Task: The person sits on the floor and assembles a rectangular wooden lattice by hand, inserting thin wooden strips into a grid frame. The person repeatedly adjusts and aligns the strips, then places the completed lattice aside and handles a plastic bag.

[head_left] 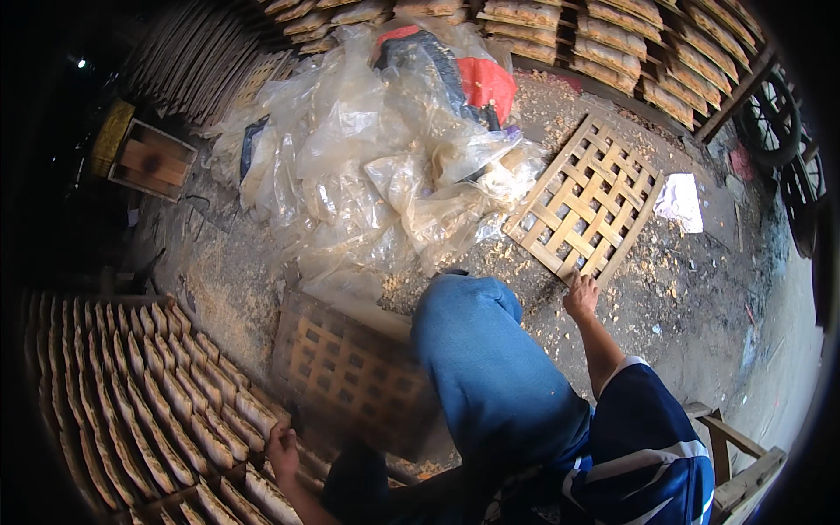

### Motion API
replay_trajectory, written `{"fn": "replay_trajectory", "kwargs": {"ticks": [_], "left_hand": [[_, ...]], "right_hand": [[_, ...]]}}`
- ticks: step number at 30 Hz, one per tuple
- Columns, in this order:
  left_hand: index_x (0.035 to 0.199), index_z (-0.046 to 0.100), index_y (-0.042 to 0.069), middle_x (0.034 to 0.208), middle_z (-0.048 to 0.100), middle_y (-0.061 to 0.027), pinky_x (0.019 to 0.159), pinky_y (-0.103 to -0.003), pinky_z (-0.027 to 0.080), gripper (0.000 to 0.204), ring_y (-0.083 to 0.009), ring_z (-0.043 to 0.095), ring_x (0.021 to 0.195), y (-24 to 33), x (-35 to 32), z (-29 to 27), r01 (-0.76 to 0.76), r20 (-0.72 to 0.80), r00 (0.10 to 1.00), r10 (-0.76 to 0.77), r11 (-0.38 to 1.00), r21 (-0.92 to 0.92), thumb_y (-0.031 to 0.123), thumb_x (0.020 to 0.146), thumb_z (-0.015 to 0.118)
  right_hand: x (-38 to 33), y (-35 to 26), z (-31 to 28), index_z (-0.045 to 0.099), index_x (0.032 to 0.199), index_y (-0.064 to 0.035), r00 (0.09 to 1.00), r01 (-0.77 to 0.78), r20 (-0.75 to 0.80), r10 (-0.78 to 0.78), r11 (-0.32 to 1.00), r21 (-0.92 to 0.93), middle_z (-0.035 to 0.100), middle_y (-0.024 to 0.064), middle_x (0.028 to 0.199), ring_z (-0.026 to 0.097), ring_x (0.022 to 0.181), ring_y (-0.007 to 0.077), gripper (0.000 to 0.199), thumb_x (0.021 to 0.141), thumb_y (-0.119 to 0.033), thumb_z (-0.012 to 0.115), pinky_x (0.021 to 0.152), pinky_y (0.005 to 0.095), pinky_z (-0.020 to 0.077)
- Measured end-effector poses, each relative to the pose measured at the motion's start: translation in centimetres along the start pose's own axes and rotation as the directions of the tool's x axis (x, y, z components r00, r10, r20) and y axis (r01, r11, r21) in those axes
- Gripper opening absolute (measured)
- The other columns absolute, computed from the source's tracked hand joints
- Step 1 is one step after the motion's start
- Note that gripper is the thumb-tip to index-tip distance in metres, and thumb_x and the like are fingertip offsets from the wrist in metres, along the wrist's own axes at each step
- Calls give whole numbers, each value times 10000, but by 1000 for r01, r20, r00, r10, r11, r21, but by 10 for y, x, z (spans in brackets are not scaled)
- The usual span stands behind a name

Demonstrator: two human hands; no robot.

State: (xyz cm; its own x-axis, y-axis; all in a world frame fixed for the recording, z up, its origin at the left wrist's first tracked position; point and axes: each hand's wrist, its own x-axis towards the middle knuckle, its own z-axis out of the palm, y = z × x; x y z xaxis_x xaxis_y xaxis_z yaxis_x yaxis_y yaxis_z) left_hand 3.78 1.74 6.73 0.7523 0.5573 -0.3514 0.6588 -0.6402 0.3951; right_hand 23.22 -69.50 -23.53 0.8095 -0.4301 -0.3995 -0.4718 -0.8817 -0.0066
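Observation:
My right hand [580, 298] grips the near corner of a woven bamboo tray [595, 194], a framed lattice with open gaps, tilted over the littered floor. Low on the left, my left hand [282, 451] is closed with curled fingers at the edge of a rack of upright trays. Those trays carry pale, browned slabs [179, 389] in close rows; what the fingers hold there is unclear. Between that rack and my blue-trousered knee [472, 350] is a second woven tray [350, 363], blurred and partly hidden by my leg.
Crumpled clear plastic sheeting [350, 149] heaps across the middle, with a red piece [486, 86] on it. Stacked loaded trays [608, 44] line the back. A white cloth or paper [680, 203], a wheel [770, 122], a wooden box [152, 160] and a wooden stand [744, 477] surround me.

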Motion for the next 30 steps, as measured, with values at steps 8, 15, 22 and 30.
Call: {"fn": "replay_trajectory", "kwargs": {"ticks": [8,15,22,30], "left_hand": [[1340,584,139,1046,697,-109,836,-383,521,419,-257,663,877,32,-12,20,-60,-6,998,61,997,52,278,959,688],[1312,603,142,1075,722,-99,786,-387,544,398,-247,680,854,39,-2,24,-29,-43,999,30,999,38,308,959,681],[1251,636,164,1014,727,-94,742,-388,555,384,-260,690,811,49,1,34,-145,-69,987,147,989,31,313,908,723],[1238,620,110,996,704,-104,726,-397,540,356,-276,677,795,109,5,0,-335,-239,922,303,937,-102,264,928,703]], "right_hand": [[4,-4,-13,535,1379,-99,997,-22,-70,21,1000,-19,493,127,1344,450,1310,328,591,813,-158,696,987,457,442],[25,30,73,597,1265,-61,942,163,-250,-226,955,-248,553,147,1278,505,1229,316,384,911,-208,579,922,417,465],[75,46,50,617,1207,-156,954,241,-90,-286,910,-337,645,166,1132,594,1054,366,385,930,-422,592,886,509,491],[30,35,-175,590,1041,-46,741,564,-346,-576,813,-145,668,197,872,673,777,356,273,888,-272,587,657,474,538]]}}
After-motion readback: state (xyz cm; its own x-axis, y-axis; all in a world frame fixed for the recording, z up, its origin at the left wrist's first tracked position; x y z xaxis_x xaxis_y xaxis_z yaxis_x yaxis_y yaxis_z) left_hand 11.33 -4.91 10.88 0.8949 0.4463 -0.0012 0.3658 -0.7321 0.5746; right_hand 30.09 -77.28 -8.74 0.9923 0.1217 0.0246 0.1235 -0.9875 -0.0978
